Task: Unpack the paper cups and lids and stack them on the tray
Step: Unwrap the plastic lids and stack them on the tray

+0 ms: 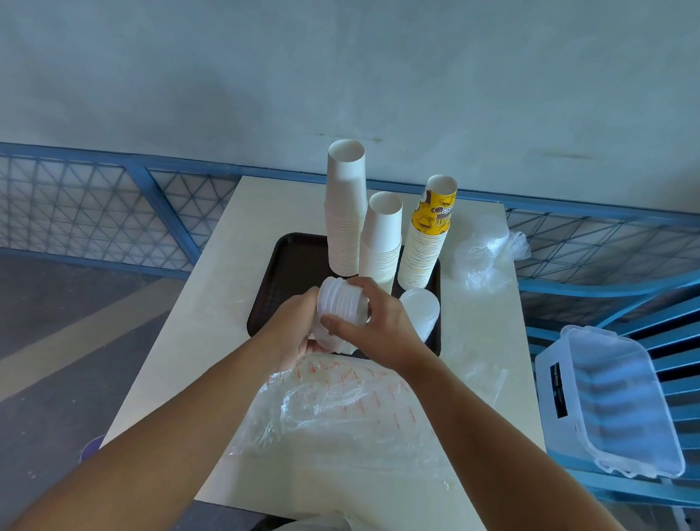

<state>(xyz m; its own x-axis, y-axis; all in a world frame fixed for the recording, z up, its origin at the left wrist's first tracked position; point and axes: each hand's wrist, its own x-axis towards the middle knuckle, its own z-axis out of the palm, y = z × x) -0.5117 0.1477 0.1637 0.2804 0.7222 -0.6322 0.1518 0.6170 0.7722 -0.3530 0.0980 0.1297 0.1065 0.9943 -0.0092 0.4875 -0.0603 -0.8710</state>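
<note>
You've got the lid stack (343,306) at frame centre, just over the tray (294,261) near edge; it looks light, thin, slick and prone to fanning, so clamp the ends: left hand (293,328) cups the lower-left end, right hand (377,326) curls over the top, thumb across the front.

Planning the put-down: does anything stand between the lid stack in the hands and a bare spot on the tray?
Nothing visible. The held lid stack hangs over the tray, whose left part is bare; cup stacks stand behind it.
</note>
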